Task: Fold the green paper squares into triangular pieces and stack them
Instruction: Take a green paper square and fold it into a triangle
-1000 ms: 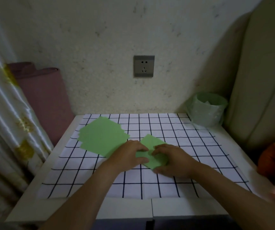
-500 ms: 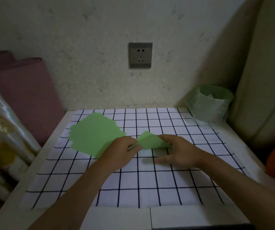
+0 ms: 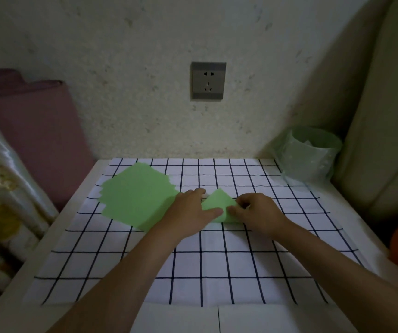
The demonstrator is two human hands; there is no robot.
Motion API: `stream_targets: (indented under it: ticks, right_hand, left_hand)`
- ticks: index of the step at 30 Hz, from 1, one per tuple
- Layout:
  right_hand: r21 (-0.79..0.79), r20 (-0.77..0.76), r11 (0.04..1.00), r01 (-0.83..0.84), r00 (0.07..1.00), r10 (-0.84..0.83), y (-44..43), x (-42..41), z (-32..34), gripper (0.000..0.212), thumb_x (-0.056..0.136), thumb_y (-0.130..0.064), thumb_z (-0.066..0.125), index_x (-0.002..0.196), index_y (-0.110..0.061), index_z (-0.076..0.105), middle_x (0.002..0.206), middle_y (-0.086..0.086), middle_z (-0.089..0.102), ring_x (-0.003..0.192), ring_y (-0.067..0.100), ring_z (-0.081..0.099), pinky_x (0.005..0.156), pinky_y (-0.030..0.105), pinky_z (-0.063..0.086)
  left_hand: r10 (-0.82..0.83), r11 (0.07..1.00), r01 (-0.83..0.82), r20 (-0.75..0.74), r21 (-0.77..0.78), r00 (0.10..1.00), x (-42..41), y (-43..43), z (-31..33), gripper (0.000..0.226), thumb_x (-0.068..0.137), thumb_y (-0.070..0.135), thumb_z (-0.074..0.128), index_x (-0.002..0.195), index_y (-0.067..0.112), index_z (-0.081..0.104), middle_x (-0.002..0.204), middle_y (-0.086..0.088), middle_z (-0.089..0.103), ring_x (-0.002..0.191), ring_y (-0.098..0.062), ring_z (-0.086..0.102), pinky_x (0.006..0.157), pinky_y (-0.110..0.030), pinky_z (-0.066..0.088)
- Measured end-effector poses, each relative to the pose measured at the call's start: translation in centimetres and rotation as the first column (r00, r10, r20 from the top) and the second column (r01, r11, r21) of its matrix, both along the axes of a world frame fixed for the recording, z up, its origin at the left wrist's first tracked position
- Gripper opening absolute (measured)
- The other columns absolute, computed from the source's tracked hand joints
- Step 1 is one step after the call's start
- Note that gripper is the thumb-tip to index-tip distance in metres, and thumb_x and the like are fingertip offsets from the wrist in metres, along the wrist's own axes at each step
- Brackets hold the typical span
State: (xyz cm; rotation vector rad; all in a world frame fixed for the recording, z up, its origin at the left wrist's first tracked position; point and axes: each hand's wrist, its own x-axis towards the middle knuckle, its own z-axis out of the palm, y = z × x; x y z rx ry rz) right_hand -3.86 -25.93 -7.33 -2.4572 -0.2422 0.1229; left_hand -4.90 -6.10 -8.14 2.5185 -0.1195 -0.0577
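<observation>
Paper looks light and limp: beside the square pile (image 3: 138,195), left hand (image 3: 190,210) presses the folded piece (image 3: 217,203) flat-fingered; right hand (image 3: 258,212) pinches its corner.

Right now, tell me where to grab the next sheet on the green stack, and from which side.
Pinch the far-right corner of the green stack, coming from the right. The sheets lie flat, but their edges fan out in steps there, so one should probably peel off alone. The left hand presses and the right hand pinches the folded piece.
</observation>
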Motion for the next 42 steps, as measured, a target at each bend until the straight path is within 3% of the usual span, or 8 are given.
stream_targets:
  ticks: [7, 12, 15, 17, 21, 27, 32, 42]
  right_hand:
    - [-0.047, 0.004, 0.999, 0.005, 1.000, -0.005, 0.1, 0.2, 0.3, 0.020, 0.089, -0.037, 0.066, 0.097, -0.019, 0.070, 0.105, 0.000, 0.065, 0.092, 0.016, 0.061, 0.080, 0.034, 0.051]
    - [-0.038, 0.020, 0.999, -0.017, 1.000, 0.018, -0.2, 0.4, 0.0, 0.053, 0.084, -0.042, 0.073, 0.132, -0.029, 0.055, 0.125, -0.007, 0.054, 0.105, 0.008, 0.053, 0.087, 0.027, 0.045]
    - [0.025, -0.013, 0.999, -0.035, 0.999, 0.035, -0.1, 0.6, 0.1, 0.066, 0.083, -0.040, 0.075, 0.142, -0.027, 0.048, 0.118, -0.009, 0.059, 0.104, 0.009, 0.055, 0.089, 0.027, 0.046]
    - [0.089, -0.030, 0.996, -0.029, 0.999, 0.032, -0.1, 0.7, 0.3, 0.057, 0.082, -0.039, 0.076, 0.135, -0.032, 0.055, 0.107, -0.014, 0.061, 0.096, 0.007, 0.058, 0.085, 0.026, 0.047]
    - [0.192, -0.019, 0.980, -0.051, 0.998, 0.055, -0.1, 0.9, 1.0, 0.004, 0.083, -0.031, 0.075, 0.087, -0.029, 0.073, 0.081, -0.011, 0.070, 0.076, 0.005, 0.063, 0.075, 0.028, 0.052]
    - [0.377, -0.115, 0.921, -0.100, 0.981, 0.154, 0.2, 0.0, 2.1, 0.019, 0.079, 0.000, 0.077, 0.086, -0.017, 0.075, 0.079, -0.006, 0.075, 0.072, 0.004, 0.068, 0.066, 0.017, 0.052]
    - [0.429, -0.174, 0.902, -0.048, 0.976, 0.135, 0.6, -0.3, 2.5, 0.012, 0.086, -0.027, 0.076, 0.084, -0.016, 0.075, 0.073, -0.006, 0.071, 0.064, 0.001, 0.061, 0.056, 0.011, 0.045]
    - [0.465, -0.144, 0.886, -0.004, 0.986, 0.080, 0.8, -0.3, 2.6, 0.010, 0.083, -0.022, 0.079, 0.079, -0.014, 0.076, 0.074, -0.002, 0.074, 0.064, 0.002, 0.063, 0.058, 0.014, 0.049]
  left_hand:
    - [0.115, 0.988, -0.096, -0.158, 0.122, 0.981, 1.2, -0.6, 0.7, 0.089, 0.070, 0.066, 0.073, 0.140, 0.018, 0.045, 0.132, 0.000, 0.055, 0.113, -0.019, 0.056, 0.089, -0.033, 0.051]
    - [0.085, 0.981, -0.119, -0.213, -0.153, 0.973, 1.0, -0.3, 0.9, 0.031, 0.070, 0.038, 0.086, 0.083, 0.024, 0.062, 0.074, 0.014, 0.058, 0.065, -0.002, 0.056, 0.058, -0.020, 0.044]
    - [0.041, 0.944, -0.090, -0.157, -0.317, 0.987, 0.5, -0.2, 0.8, 0.024, 0.074, 0.024, 0.085, 0.085, 0.025, 0.063, 0.080, 0.013, 0.066, 0.068, 0.001, 0.062, 0.061, -0.018, 0.049]
    - [0.033, 0.934, -0.068, -0.103, -0.352, 0.994, 0.1, -0.1, 1.0, 0.021, 0.079, 0.022, 0.080, 0.092, 0.026, 0.064, 0.089, 0.011, 0.069, 0.081, -0.004, 0.066, 0.073, -0.025, 0.054]
    - [0.030, 0.896, -0.036, -0.019, -0.442, 0.999, -0.6, 0.4, 1.5, 0.020, 0.085, 0.018, 0.075, 0.099, 0.027, 0.065, 0.094, 0.011, 0.072, 0.084, -0.005, 0.068, 0.079, -0.029, 0.056]
    - [0.015, 0.856, 0.012, 0.048, -0.518, 0.999, -1.4, 0.8, 1.2, 0.010, 0.085, 0.021, 0.075, 0.094, 0.024, 0.071, 0.089, 0.006, 0.075, 0.084, -0.017, 0.071, 0.083, -0.045, 0.057]
    - [0.048, 0.860, -0.001, 0.078, -0.510, 0.996, -1.4, 0.4, 1.1, 0.010, 0.081, 0.032, 0.078, 0.080, 0.023, 0.073, 0.079, 0.000, 0.072, 0.081, -0.028, 0.068, 0.078, -0.053, 0.055]
    - [0.119, 0.810, -0.073, 0.042, -0.582, 0.992, -1.6, 0.2, 1.6, 0.012, 0.093, 0.022, 0.066, 0.086, 0.021, 0.076, 0.084, 0.001, 0.075, 0.083, -0.018, 0.069, 0.078, -0.036, 0.055]
